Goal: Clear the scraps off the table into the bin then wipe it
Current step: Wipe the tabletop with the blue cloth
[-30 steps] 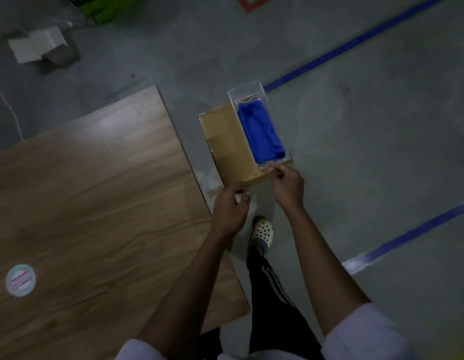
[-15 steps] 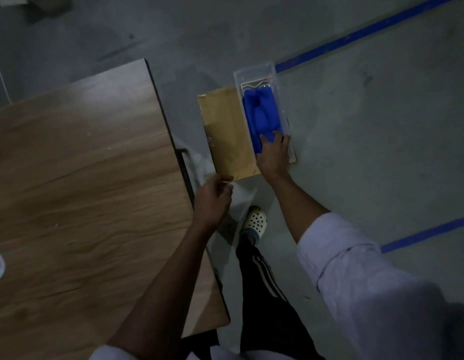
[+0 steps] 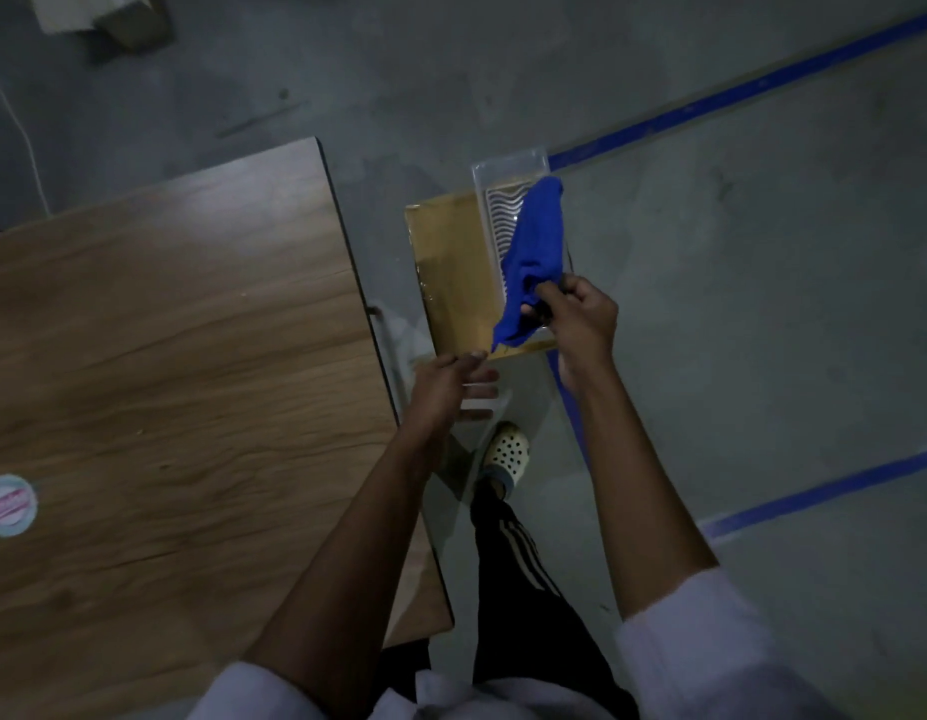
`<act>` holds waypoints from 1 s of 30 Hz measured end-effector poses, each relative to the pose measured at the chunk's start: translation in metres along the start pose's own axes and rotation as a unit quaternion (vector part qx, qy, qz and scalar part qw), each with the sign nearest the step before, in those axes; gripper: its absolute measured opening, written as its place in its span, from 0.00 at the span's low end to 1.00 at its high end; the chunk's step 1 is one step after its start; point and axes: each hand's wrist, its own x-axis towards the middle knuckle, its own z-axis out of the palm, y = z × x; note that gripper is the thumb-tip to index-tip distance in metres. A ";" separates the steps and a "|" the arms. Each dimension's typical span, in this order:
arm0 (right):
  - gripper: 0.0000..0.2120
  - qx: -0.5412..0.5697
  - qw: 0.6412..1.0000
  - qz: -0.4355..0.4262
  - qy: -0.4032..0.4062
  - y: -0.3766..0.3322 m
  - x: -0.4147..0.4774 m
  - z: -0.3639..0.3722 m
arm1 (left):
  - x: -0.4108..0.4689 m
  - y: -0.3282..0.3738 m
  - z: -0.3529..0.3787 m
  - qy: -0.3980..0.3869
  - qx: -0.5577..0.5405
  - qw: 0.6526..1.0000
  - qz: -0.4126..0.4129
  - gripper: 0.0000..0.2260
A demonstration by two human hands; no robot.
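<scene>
The wood table (image 3: pixel 165 356) fills the 9 o'clock side. In the middle, the left hand (image 3: pixel 446 381) pinches the near edge of the cardboard (image 3: pixel 451 262). Held by one edge, it might tip, and the clear tray (image 3: pixel 508 167) at 12 o'clock could slide off. Only the far end of the blue cloth (image 3: pixel 539 236) hangs over the tray. At 2 o'clock, the right hand (image 3: pixel 581 319) grips the cloth's near end tight.

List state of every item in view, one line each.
cardboard: flat, beside the table, near edge pinched by left hand.
clear tray: sits on the cardboard, ribbed floor exposed at far end.
blue cloth: bunched, raised above the clear tray, gripped by right hand.
table: carries a round sticker near its left edge.
</scene>
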 end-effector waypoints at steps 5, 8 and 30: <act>0.08 0.223 0.968 0.075 -0.085 -0.023 -0.099 -0.002 | -0.036 -0.014 0.009 -0.073 -0.153 0.968 -0.187 0.28; 0.07 0.294 0.943 0.116 -0.102 -0.032 -0.155 -0.006 | -0.069 -0.029 0.010 -0.106 -0.281 0.937 -0.176 0.25; 0.32 -0.201 0.967 -0.159 0.002 0.033 -0.366 0.001 | -0.249 -0.045 -0.180 -0.263 -0.280 0.914 0.132 0.20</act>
